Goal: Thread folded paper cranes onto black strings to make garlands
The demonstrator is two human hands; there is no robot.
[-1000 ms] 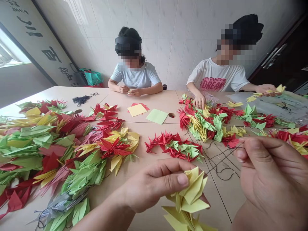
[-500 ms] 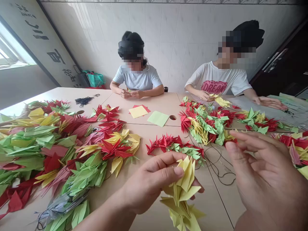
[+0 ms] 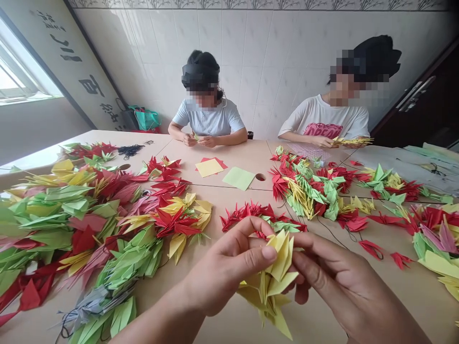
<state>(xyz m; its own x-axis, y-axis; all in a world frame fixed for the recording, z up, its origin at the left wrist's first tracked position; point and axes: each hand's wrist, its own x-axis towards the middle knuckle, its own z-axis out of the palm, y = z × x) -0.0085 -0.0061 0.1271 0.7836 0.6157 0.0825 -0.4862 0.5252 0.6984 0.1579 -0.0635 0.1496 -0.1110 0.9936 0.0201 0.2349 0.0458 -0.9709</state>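
Observation:
My left hand (image 3: pixel 224 270) pinches a strung bunch of yellow paper cranes (image 3: pixel 270 282) just above the table's near edge, thumb on the top crane. My right hand (image 3: pixel 332 282) has come in from the right and its fingers close on the same bunch from the other side. Under and behind the hands, a string of red and green cranes (image 3: pixel 263 220) lies on the beige table (image 3: pixel 387 291), with thin black thread (image 3: pixel 332 234) trailing beside it.
A big heap of red, green and yellow cranes (image 3: pixel 82 224) fills the table's left. More cranes (image 3: pixel 315 188) lie at centre right and far right. Loose paper squares (image 3: pixel 224 173) sit mid-table. Two people sit opposite, one (image 3: pixel 208 119) folding, one (image 3: pixel 328 124) holding a yellow string.
My right hand let the black thread go, swung left and took hold of the yellow cranes. The view tilted up a little. The person at right drew a yellow string in.

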